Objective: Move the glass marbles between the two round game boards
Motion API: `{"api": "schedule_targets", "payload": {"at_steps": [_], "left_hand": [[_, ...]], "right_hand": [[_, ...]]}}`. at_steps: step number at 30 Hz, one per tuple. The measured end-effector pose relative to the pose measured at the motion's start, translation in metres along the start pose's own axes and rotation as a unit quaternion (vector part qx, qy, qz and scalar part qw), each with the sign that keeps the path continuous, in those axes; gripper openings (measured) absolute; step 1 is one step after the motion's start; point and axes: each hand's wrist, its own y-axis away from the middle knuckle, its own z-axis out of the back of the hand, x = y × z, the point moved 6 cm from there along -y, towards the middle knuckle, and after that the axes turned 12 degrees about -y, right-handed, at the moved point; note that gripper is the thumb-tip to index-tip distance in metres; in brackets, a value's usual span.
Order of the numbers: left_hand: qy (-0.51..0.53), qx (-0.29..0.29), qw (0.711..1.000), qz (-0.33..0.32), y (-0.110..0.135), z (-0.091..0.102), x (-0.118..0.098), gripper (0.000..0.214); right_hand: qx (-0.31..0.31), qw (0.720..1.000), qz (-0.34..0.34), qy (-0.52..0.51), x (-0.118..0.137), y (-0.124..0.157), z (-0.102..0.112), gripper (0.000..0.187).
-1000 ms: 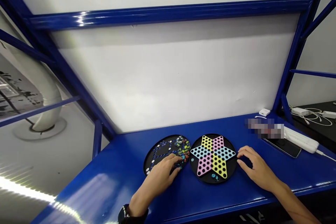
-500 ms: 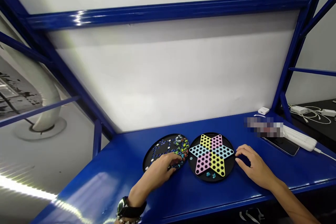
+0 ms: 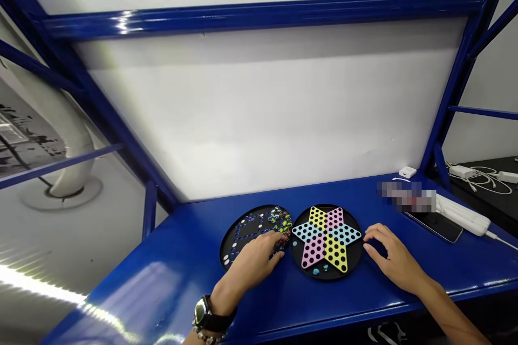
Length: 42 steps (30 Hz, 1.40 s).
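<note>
My left hand (image 3: 261,253), wearing a black watch (image 3: 204,310), reaches over the right side of a round black tray (image 3: 226,234). Its thumb and fingers are apart, with the fingertips down at a cluster of colourful glass marbles (image 3: 279,215). Whether a marble touches them is hidden. Beside that tray is a round black board (image 3: 356,256) with a pink, yellow and light blue star (image 3: 325,232) full of holes. Blue marbles (image 3: 316,272) lie near its front rim. My right hand (image 3: 388,253) rests open at the board's right edge, holding nothing.
A dark phone (image 3: 435,225) lies at the right of the blue table (image 3: 259,310) by a white power strip (image 3: 467,218). A small white case (image 3: 407,172) stands behind. Blue metal bars (image 3: 259,19) frame the white panel at the back.
My left hand has shifted right and slightly forward over the marbles. The blue marbles near the board's front rim have shifted a little left. My right hand has stayed in place.
</note>
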Motion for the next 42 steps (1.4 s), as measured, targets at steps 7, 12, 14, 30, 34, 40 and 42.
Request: {"api": "schedule_targets", "payload": {"at_steps": [7, 12, 14, 30, 34, 40, 42], "left_hand": [[0.052, 0.036, 0.998, 0.019, -0.006, -0.003, 0.007, 0.012], [0.093, 0.038, 0.995, 0.02, -0.01, -0.008, 0.017, 0.019], [0.1, 0.033, 0.994, 0.02, -0.009, -0.006, 0.02, 0.02], [0.158, -0.056, 0.972, -0.167, 0.002, 0.017, -0.087, 0.025], [0.139, -0.119, 0.979, -0.092, 0.018, 0.032, -0.025, 0.027], [0.055, -0.136, 0.988, 0.04, 0.059, 0.018, 0.073, 0.029], [0.043, -0.129, 0.99, 0.041, 0.068, 0.007, 0.08, 0.03]], "right_hand": [[-0.001, 1.0, -0.012, 0.01, 0.001, 0.0, 0.001, 0.023], [-0.002, 1.0, -0.007, 0.013, 0.003, 0.0, 0.001, 0.023], [-0.003, 1.0, -0.006, 0.012, 0.004, 0.0, 0.001, 0.022], [-0.006, 1.0, -0.003, 0.025, 0.003, 0.0, -0.001, 0.02], [-0.005, 1.0, -0.008, 0.021, 0.002, 0.0, -0.001, 0.022], [-0.002, 1.0, -0.012, 0.002, -0.004, 0.001, -0.002, 0.024], [-0.006, 1.0, -0.011, 0.0, -0.005, 0.001, -0.001, 0.024]]}}
